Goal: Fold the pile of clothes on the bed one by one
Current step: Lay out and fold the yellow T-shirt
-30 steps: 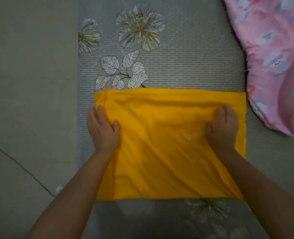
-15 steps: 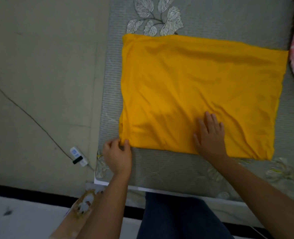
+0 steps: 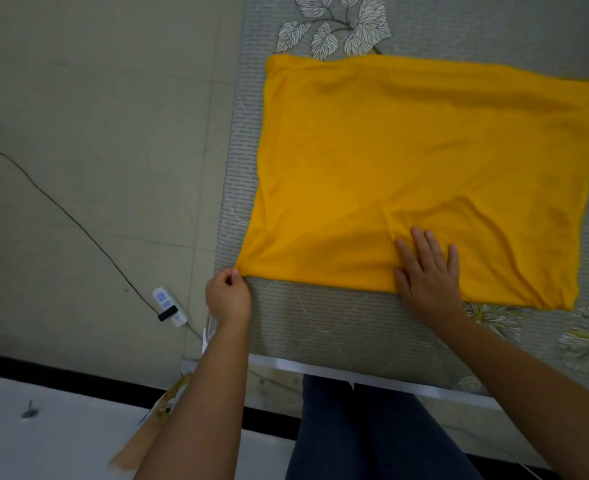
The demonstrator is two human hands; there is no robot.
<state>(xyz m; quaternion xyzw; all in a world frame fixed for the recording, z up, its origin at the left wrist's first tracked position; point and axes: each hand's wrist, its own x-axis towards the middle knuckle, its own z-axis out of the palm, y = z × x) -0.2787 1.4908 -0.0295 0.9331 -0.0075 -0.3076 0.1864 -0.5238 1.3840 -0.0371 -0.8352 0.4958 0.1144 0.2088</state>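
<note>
A yellow garment (image 3: 407,174), folded to a broad rectangle of soft, thin fabric with shallow creases, lies flat on the bed (image 3: 338,327), its left edge near the bed's left side. The left hand (image 3: 229,296) sits at the cloth's near left corner, fingers curled in, its grip clamped on that corner between thumb and fingertips. The right hand (image 3: 428,271) lies palm down on the near edge of the cloth, fingers straight and spread, pressing the fabric, which bunches into a ridge just ahead of the fingertips. The bed's cover is grey with fine ribbed stripes and printed leaves (image 3: 334,29) beyond the cloth and flowers at the near right. Left of the bed, on the tiled floor (image 3: 95,133), a white power strip (image 3: 170,306) lies with a black cord (image 3: 61,209) running away. Blue trouser legs (image 3: 355,431) show below the bed's edge.
</note>
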